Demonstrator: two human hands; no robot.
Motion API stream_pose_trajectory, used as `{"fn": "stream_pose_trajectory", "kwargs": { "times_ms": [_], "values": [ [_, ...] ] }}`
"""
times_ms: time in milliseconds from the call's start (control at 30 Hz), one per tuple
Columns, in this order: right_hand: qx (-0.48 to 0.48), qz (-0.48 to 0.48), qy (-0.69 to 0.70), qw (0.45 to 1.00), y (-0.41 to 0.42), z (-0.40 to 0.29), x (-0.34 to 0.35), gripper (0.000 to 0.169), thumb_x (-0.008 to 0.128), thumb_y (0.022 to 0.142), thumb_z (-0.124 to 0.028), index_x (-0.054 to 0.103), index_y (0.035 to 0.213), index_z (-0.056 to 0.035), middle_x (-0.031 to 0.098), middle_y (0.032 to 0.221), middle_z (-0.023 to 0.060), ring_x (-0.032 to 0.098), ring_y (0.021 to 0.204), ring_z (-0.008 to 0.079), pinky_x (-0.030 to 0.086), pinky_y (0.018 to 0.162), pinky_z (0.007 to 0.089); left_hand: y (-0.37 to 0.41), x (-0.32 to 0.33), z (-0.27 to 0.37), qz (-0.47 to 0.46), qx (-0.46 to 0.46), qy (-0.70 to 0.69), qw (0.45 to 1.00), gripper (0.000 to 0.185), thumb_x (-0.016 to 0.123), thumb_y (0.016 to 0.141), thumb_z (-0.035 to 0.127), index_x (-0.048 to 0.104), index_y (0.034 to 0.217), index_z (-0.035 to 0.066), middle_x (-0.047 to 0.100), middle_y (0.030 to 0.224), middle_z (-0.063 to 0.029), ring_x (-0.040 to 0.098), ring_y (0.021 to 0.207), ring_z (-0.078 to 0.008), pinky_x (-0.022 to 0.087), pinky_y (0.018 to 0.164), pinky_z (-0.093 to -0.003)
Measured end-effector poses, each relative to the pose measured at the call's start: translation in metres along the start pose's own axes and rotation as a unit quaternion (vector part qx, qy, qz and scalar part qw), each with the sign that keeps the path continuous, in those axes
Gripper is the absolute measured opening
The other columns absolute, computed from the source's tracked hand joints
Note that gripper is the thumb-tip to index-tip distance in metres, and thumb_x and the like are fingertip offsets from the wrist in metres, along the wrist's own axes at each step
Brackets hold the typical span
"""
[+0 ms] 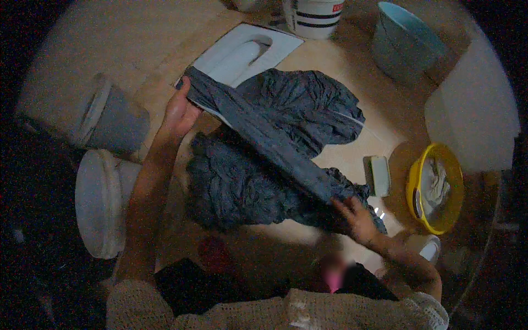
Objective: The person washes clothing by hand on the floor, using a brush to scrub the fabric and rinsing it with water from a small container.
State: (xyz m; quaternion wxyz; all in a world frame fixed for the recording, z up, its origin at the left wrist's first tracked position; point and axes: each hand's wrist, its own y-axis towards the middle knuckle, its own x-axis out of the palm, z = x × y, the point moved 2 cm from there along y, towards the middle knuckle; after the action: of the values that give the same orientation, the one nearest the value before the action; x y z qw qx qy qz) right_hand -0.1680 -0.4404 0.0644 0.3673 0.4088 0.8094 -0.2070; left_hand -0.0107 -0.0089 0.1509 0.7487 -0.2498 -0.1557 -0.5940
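A dark grey wet-looking cloth with pale edging lies bunched on the tiled floor, one long strip of it stretched diagonally between my hands. At the upper left, my left hand grips one end of that strip, thumb on top. My right hand rests on the strip's lower right part with its fingers spread; whether it grips the fabric cannot be told. To the right of the cloth is a pale block or box, perhaps a brush. A yellow basin farther right holds light cloth and whitish liquid.
A white squat toilet is set in the floor beyond the cloth. Lidded buckets stand at the left. A white bucket and a blue-green bucket are at the back. A small white container sits near my right forearm.
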Motion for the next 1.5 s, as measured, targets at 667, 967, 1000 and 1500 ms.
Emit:
{"fn": "stream_pose_trajectory", "kwargs": {
  "times_ms": [667,967,1000,1500],
  "values": [
    [-0.166,-0.041,-0.217,0.961,-0.033,-0.046,0.074,0.035,0.051,0.072,-0.019,0.057,0.106,-0.0095,0.051,0.105,0.0159,0.048,0.099,0.0313,0.034,0.088,0.0485,-0.045,-0.026,-0.021,0.035,-0.210,0.408,0.888,0.053,0.052,0.083,0.005,0.026,0.128,0.014,0.050,0.113,-0.0083,0.056,0.091,-0.0262,0.046,0.080,-0.0388],
    [-0.170,-0.029,-0.016,0.985,-0.040,-0.168,0.087,0.032,0.056,0.069,-0.015,0.057,0.100,-0.0049,0.049,0.101,0.0170,0.050,0.094,0.0306,0.043,0.078,0.0409,0.026,0.114,-0.017,-0.215,0.021,0.060,0.975,0.043,0.045,0.087,0.008,0.031,0.127,0.011,0.047,0.117,-0.0073,0.049,0.105,-0.0211,0.043,0.087,-0.0375],
    [-0.171,-0.028,0.018,0.985,-0.034,-0.174,0.093,0.032,0.057,0.070,-0.015,0.056,0.100,-0.0039,0.049,0.102,0.0176,0.050,0.094,0.0316,0.044,0.077,0.0400,0.025,0.122,-0.008,-0.242,0.019,0.051,0.969,0.041,0.044,0.087,0.009,0.033,0.127,0.010,0.047,0.117,-0.0071,0.049,0.106,-0.0204,0.043,0.088,-0.0373],
    [0.224,0.077,0.043,0.971,0.062,-0.043,0.095,0.056,0.063,0.075,-0.033,0.046,0.115,0.0019,0.052,0.100,0.0233,0.046,0.098,0.0370,0.042,0.081,0.0408,-0.003,-0.044,-0.067,-0.166,-0.175,0.367,0.898,0.034,0.068,0.076,0.024,0.055,0.103,0.009,0.058,0.101,-0.0039,0.054,0.094,-0.0162,0.048,0.075,-0.0300]
  ]
}}
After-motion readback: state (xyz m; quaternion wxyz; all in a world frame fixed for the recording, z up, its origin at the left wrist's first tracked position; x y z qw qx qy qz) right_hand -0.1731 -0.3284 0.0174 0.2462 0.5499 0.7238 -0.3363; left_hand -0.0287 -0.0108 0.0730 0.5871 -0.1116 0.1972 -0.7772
